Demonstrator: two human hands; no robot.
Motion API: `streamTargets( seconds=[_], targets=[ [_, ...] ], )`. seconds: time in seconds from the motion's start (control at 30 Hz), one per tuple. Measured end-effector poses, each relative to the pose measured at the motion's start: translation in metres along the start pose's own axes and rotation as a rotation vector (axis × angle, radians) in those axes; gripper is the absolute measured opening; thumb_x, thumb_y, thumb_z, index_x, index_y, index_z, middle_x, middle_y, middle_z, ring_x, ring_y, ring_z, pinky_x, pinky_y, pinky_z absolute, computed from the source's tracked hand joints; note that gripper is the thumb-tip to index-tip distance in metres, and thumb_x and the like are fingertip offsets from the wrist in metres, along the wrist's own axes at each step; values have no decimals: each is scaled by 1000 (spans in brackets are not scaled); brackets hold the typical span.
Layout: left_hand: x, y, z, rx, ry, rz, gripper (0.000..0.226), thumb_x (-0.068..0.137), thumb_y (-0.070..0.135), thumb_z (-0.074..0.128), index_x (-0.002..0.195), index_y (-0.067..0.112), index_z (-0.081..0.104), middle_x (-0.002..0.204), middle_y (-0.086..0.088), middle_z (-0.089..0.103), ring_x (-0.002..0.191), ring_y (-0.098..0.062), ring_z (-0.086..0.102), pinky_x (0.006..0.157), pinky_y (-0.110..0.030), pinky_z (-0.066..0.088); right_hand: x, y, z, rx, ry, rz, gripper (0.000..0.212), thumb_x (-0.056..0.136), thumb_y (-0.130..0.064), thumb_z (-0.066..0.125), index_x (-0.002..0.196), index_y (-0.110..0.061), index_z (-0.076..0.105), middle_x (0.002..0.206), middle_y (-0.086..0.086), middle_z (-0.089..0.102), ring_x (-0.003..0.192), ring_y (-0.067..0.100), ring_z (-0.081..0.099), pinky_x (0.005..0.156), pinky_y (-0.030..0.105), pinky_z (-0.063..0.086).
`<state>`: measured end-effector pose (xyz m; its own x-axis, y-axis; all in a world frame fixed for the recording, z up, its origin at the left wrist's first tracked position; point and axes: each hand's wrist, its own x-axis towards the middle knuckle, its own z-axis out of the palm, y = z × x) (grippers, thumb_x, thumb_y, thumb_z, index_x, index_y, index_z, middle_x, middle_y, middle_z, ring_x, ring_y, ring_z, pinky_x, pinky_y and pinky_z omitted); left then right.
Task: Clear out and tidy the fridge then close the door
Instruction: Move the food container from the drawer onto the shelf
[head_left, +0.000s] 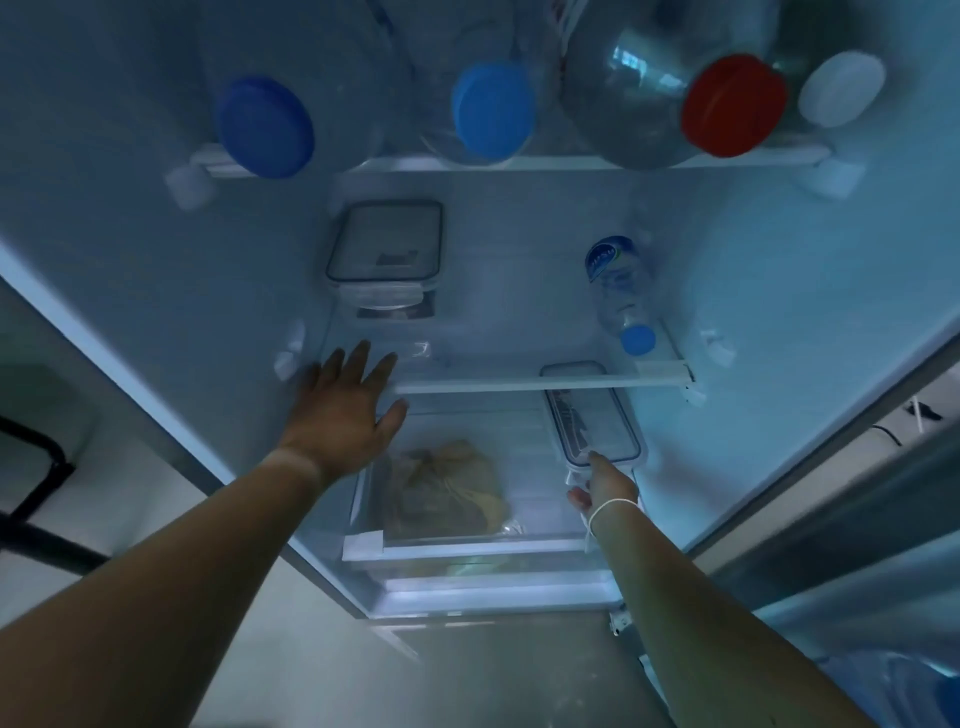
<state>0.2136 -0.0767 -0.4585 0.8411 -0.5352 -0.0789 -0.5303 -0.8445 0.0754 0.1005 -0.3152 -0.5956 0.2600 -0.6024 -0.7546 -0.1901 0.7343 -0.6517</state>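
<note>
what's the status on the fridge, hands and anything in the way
Left hand open, at middle shelf edge. Right hand gripping lower container. Fridge door open. Nothing blocking.

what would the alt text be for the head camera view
A person reaches into an open fridge: the right hand grips a clear lidded container on the lower shelf, and the open left hand rests at the middle shelf edge. Large water bottles lie above.

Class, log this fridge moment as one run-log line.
phase: clearing fridge | left hand: open, at middle shelf edge | right hand: on lidded container, lower shelf | door: open
</note>
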Motion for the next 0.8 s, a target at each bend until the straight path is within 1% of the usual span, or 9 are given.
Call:
streamTargets(
  seconds=[0.03,0.1,0.2,0.27,0.43,0.53,0.63,0.73,0.8],
  targets=[
    [1,-4,2,10,-16,-2,79,75,55,18,148,26,17,161,-7,11,147,-32,14,120,-42,13,3,0,1,13,19,13,58,79,-21,71,128,-1,48,100,14,52,60,20,50,38,22,48],
    [2,-10,4,26,-27,9,80,75,57,15,149,27,15,161,-7,12,146,-32,15,120,-41,14,8,-1,3,33,23,41,58,77,-22,73,126,-3,49,99,14,51,61,20,49,35,23,46],
    [2,-14,9,63,8,43,92,65,63,2,149,26,16,160,-9,16,145,-33,19,118,-41,17,12,-3,4,45,-30,48,34,80,-22,71,106,-7,55,76,11,49,58,18,47,29,18,45],
    [1,-15,12,76,26,59,94,64,62,0,149,25,18,159,-11,19,144,-35,21,118,-42,19,15,-2,4,44,-47,38,24,83,-20,68,98,-7,53,68,10,45,55,17,44,25,17,42],
    [2,-18,14,102,30,76,93,64,58,-3,149,25,11,160,-10,14,146,-34,18,119,-38,15,4,3,3,11,-109,8,18,85,-25,66,90,-10,58,75,10,49,65,20,48,29,21,47],
    [0,-16,12,106,21,76,95,62,55,-7,150,23,10,160,-11,12,146,-34,17,119,-38,14,-12,7,-1,88,-115,16,26,82,-28,70,98,-11,59,77,9,49,67,19,52,36,24,52],
    [-1,-15,8,90,-9,73,95,62,55,-8,150,23,11,160,-11,11,146,-34,16,120,-38,13,-29,16,-6,183,-148,12,27,82,-24,70,105,-14,62,78,7,49,65,15,52,35,18,52],
    [0,-16,5,71,-50,53,78,78,52,8,150,22,8,161,-11,8,146,-35,14,120,-38,11,-50,25,-15,198,-144,30,22,82,-22,69,102,-15,63,91,15,53,69,19,54,27,11,40],
    [2,-14,4,100,-79,44,67,88,46,17,150,22,5,161,-10,6,147,-34,13,120,-37,11,-67,30,-25,195,-152,42,15,83,-20,68,96,-14,65,97,17,52,69,20,55,28,12,42]
  ],
)
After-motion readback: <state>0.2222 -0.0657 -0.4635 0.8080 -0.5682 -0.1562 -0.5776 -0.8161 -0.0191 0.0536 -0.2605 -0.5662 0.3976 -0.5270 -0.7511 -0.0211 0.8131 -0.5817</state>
